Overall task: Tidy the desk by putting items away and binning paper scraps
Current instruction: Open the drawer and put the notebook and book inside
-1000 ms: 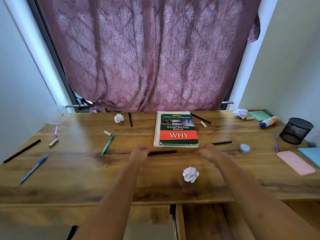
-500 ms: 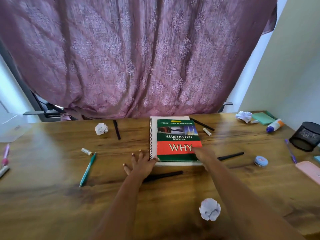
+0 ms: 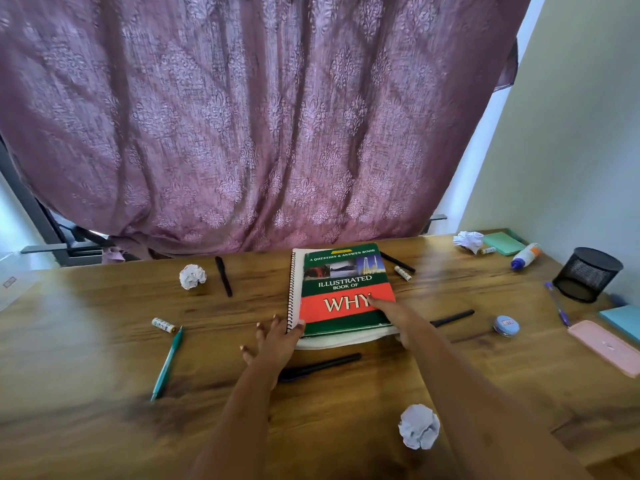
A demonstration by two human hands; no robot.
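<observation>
A green and red book (image 3: 341, 289) titled "WHY" lies on a white spiral notebook (image 3: 292, 289) at the middle of the wooden desk (image 3: 86, 341). My right hand (image 3: 398, 318) pinches the book's near right corner, thumb on the cover and fingers underneath. Fingers spread, my left hand (image 3: 273, 342) touches the stack's near left corner. Crumpled paper balls lie at the back left (image 3: 192, 277), near the front edge (image 3: 419, 426) and at the back right (image 3: 469, 240). Loose pens are scattered around: a black pen (image 3: 318, 367) just under my left wrist and a teal pen (image 3: 168, 363).
A black mesh cup (image 3: 587, 273) stands at the right, with a purple pen (image 3: 557, 303), a pink case (image 3: 609, 346), a blue tin (image 3: 506, 325) and a glue bottle (image 3: 525, 256) nearby. More black pens (image 3: 223, 280) lie near the purple curtain (image 3: 277, 133).
My view has moved in closer to the desk. Both hands slid forward from the near black pen to the book, and my right hand took hold of its near right corner.
</observation>
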